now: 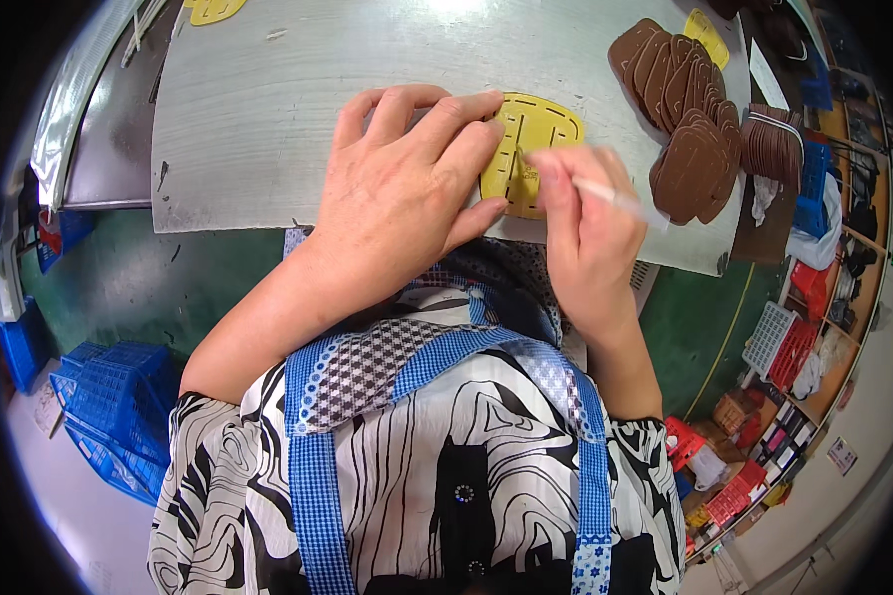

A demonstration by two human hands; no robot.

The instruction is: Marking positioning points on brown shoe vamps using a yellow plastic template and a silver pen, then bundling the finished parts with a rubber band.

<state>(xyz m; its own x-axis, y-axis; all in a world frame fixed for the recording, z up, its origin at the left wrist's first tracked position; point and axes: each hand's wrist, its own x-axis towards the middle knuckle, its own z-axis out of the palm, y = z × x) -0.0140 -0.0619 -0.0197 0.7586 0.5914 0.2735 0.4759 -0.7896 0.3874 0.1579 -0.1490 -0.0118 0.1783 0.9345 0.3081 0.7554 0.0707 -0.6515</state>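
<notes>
On the grey tabletop lies a yellow slotted template (pixel 526 109), its near edge close to the table's edge. My left hand (pixel 402 183) rests over its left side, palm down, fingers stretched out and pressing on it. In my right hand (pixel 595 213), the fingers are pinched round a slim, pale pen (pixel 620 198), blurred by motion. Its tip meets the template near the middle slots. What lies beneath the template is hidden. To the right sit fanned stacks of brown slotted pieces (pixel 700 164), rounded in outline.
A tied bundle of brown pieces (pixel 772 144) stands beyond the stacks, beside another yellow template (pixel 706 38). One more yellow piece (pixel 213 10) shows at the far left. Blue baskets (pixel 119 397) are on the floor at left. Shelves with crates (pixel 769 342) line the right.
</notes>
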